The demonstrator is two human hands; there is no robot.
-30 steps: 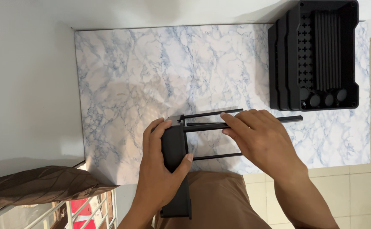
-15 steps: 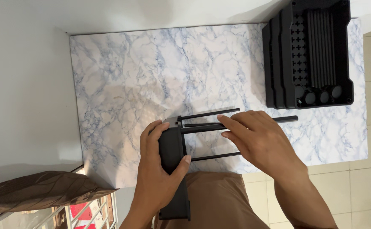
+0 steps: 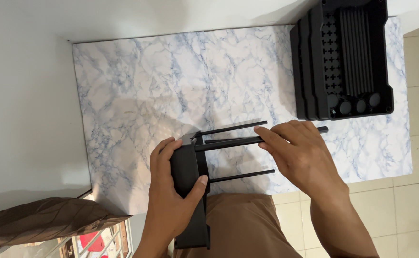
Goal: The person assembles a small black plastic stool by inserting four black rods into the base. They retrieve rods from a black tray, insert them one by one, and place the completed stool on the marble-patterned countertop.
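The person held a black router (image 3: pixel 186 191) with the left hand (image 3: pixel 171 200), near the front edge of the marble-patterned surface (image 3: pixel 137 105). The fingers of this hand were wrapped around the body of the router, with the thumb (image 3: pixel 196 187) pressed on its right side and the other fingers on its left side, so they were clamped on it. The lower part of the router reached past the edge of the surface, above the lap in brown trousers (image 3: pixel 240 224).

Several thin black antennas stood out from the router to the right, almost parallel to each other. The right hand (image 3: pixel 300 157) lay over the middle antenna (image 3: pixel 228 142), and its fingers (image 3: pixel 269 138) were closed on that rod. The upper antenna (image 3: pixel 233 128) was just above the hand and the lower antenna (image 3: pixel 240 176) was just under it; both were free.

At the far right corner of the surface there was a stack of black plastic trays (image 3: pixel 343 57) with ribs and round holes, well apart from both hands. A white wall (image 3: pixel 23 95) was on the left side, and a tiled floor (image 3: pixel 410 205) showed on the right.
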